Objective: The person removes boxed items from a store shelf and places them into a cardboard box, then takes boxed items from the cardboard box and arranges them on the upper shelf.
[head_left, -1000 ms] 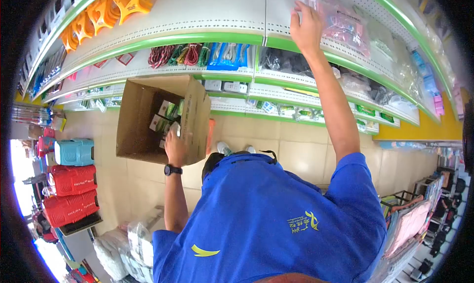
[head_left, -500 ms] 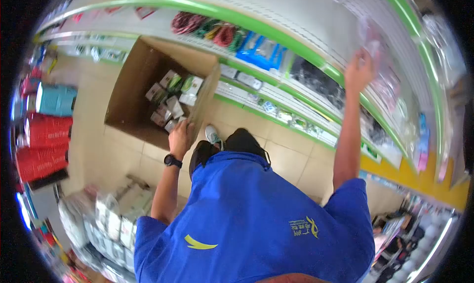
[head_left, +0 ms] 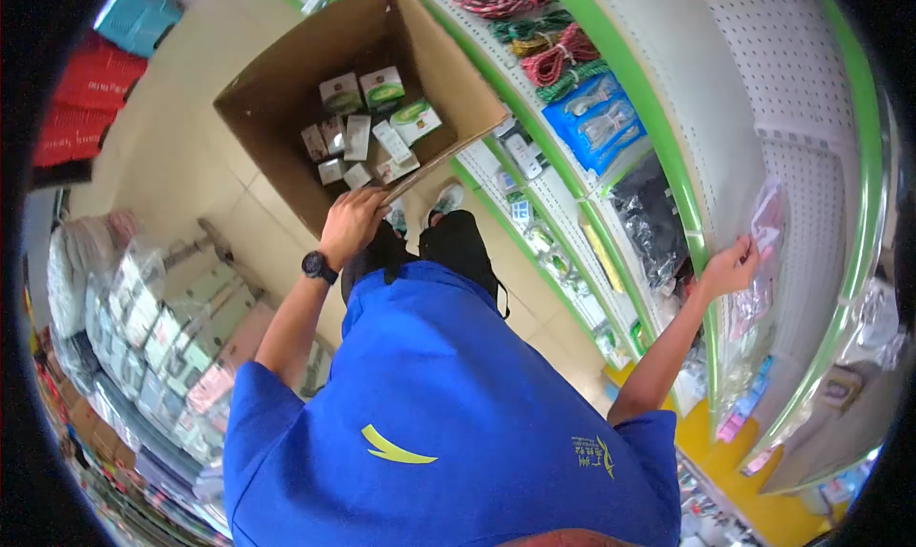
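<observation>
Nearest your body, your left hand [head_left: 353, 224] is curled over the near rim of the cardboard box [head_left: 267, 117], gripping it, with a dark watch [head_left: 319, 266] on that wrist. Just beyond those fingers, down inside the box, lie small cartons [head_left: 412, 122], some white and green.

Well out to the right, your right hand [head_left: 730, 268] reaches over the green front edge of the shelf [head_left: 701, 98]. Its fingers are bent at the pink plastic-wrapped package [head_left: 766, 213]; whether they pinch it or only touch it, I cannot tell. The package lies right at those fingertips, its long axis running roughly along the shelf front, aslant to your forearm. Your right hand is by far the nearer one.

Farther out, between your two hands, are a blue pack [head_left: 593, 122] and, past it, rope coils [head_left: 558, 58].
</observation>
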Available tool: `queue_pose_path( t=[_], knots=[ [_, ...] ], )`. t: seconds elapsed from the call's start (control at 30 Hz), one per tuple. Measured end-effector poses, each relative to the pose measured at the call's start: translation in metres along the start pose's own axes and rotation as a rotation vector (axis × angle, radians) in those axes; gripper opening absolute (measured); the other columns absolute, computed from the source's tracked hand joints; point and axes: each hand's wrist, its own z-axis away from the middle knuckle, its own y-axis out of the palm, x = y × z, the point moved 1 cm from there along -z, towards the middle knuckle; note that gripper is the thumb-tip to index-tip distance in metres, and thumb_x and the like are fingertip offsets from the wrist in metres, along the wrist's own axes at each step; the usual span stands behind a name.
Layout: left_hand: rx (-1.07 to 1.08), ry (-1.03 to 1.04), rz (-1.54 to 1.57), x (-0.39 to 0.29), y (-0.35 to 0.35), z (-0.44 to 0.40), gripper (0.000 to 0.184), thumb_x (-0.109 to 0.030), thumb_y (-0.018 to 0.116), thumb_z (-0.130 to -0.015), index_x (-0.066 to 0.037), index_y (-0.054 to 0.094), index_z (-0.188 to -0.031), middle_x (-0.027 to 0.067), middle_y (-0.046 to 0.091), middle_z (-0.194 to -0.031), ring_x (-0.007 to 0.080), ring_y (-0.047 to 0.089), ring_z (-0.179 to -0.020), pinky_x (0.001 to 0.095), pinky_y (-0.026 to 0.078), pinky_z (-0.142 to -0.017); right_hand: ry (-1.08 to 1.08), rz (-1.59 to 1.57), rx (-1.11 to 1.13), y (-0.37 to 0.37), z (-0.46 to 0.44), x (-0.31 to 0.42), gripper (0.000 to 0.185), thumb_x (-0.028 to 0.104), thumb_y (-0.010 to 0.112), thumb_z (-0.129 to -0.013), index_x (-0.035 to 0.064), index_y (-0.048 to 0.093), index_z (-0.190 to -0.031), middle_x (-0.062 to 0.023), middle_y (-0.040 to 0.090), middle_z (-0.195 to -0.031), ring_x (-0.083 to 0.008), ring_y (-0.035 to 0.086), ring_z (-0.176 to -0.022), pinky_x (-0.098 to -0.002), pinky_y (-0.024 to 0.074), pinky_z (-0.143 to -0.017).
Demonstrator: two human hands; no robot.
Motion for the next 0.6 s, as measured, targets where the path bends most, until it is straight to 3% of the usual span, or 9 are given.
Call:
queue_pose_path(
  t=[0.03,0.33,0.43,0.53,0.6],
  knots=[
    [-0.014,-0.008,0.044,-0.002,-0.002,-0.002,0.033,-0.031,0.062,-0.096,-0.006,0.067,-0.116,0.0134,0.068,-0.12,0.0338,0.064,-0.11,0.0433,0.05,-0.096,-0.04,0.001,-0.01,0.002,-0.001,-0.002,0.026,0.015,0.064,-0.093,-0.0076,0.072,-0.102,-0.0266,0.068,-0.118,-0.0297,0.069,-0.096,-0.0392,0.0554,-0.08],
    [0.007,-0.13,0.091,0.0,-0.006,-0.008,0.049,-0.046,0.061,-0.095,-0.002,0.067,-0.114,0.0174,0.068,-0.119,0.0361,0.064,-0.11,0.0453,0.05,-0.095,-0.024,0.065,-0.037,0.002,0.003,0.005,0.028,0.022,0.063,-0.095,-0.0027,0.074,-0.103,-0.0255,0.064,-0.13,-0.0299,0.071,-0.087,-0.0382,0.0551,-0.078],
    [0.006,-0.137,0.099,0.001,-0.005,-0.007,0.052,-0.049,0.059,-0.096,-0.001,0.067,-0.115,0.0183,0.068,-0.119,0.0365,0.063,-0.111,0.0453,0.05,-0.096,-0.062,0.085,-0.023,0.001,0.003,0.003,0.028,0.022,0.064,-0.095,-0.0026,0.074,-0.104,-0.026,0.061,-0.134,-0.0302,0.071,-0.09,-0.0387,0.0549,-0.079],
    [0.046,-0.181,0.156,0.002,-0.005,-0.008,0.054,-0.051,0.057,-0.097,-0.001,0.067,-0.116,0.0194,0.068,-0.117,0.0374,0.064,-0.11,0.0462,0.05,-0.095,0.004,0.016,-0.055,0.001,0.005,0.013,0.025,0.02,0.063,-0.095,-0.0023,0.075,-0.095,-0.0185,0.075,-0.102,-0.032,0.065,-0.119,-0.0397,0.0524,-0.092],
    [0.102,-0.295,0.213,0.002,-0.013,-0.014,0.055,-0.051,0.056,-0.097,-0.001,0.067,-0.117,0.0205,0.069,-0.115,0.0383,0.064,-0.108,0.0474,0.051,-0.094,0.02,0.044,-0.039,0.0,0.004,0.019,0.026,0.02,0.063,-0.095,-0.003,0.075,-0.094,-0.018,0.075,-0.1,-0.0333,0.064,-0.12,-0.0395,0.0524,-0.092]
  ],
)
